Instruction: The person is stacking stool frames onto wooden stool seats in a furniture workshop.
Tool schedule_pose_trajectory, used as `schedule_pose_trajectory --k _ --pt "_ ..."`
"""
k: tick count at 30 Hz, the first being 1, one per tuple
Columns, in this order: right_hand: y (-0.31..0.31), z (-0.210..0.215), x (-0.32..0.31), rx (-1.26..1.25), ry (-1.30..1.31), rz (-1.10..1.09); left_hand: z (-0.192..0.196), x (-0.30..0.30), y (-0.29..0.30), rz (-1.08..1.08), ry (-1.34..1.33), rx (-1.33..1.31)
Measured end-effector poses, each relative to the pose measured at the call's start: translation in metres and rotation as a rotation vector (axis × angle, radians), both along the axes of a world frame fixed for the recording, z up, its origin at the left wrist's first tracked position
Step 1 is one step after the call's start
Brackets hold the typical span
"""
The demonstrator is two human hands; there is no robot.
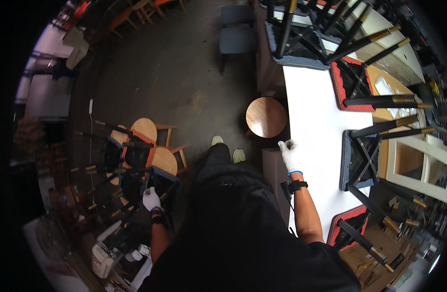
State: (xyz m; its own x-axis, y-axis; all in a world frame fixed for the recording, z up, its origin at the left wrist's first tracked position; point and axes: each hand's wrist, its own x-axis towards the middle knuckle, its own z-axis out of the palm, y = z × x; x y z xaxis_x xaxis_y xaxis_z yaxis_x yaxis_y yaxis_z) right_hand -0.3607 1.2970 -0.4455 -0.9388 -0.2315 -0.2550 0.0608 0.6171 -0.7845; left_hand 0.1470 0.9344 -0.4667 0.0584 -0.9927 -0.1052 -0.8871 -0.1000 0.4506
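Observation:
My left hand (pixel 151 198), in a white knit glove, is down at the left with its fingers curled in. It is beside an upturned dark-blue stool (pixel 166 176) with black legs; whether it grips part of that stool is hidden. My right hand (pixel 288 155), gloved the same way, hangs over the near-left edge of a long white table (pixel 311 112). Its fingers are loosely curled with nothing visible in them. Just ahead of it, beside the table, is a round wooden stool (pixel 266 118).
Upturned stools with red (pixel 352 85) and blue (pixel 352 158) seats line the table's right side. More blue ones (pixel 301 46) stand at its far end. Wooden round-top stools (pixel 144 130) stand left of my legs. A grey chair (pixel 237 40) is far ahead.

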Motion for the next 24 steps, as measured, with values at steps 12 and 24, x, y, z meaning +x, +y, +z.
schedule_pose_trajectory --k 12,24 --pt "-0.043 -0.035 0.011 0.13 -0.228 0.298 0.022 -0.039 -0.074 0.051 0.264 -0.025" --pt "-0.096 -0.044 0.004 0.272 -0.782 0.145 0.025 -0.091 -0.174 0.016 0.605 0.037"
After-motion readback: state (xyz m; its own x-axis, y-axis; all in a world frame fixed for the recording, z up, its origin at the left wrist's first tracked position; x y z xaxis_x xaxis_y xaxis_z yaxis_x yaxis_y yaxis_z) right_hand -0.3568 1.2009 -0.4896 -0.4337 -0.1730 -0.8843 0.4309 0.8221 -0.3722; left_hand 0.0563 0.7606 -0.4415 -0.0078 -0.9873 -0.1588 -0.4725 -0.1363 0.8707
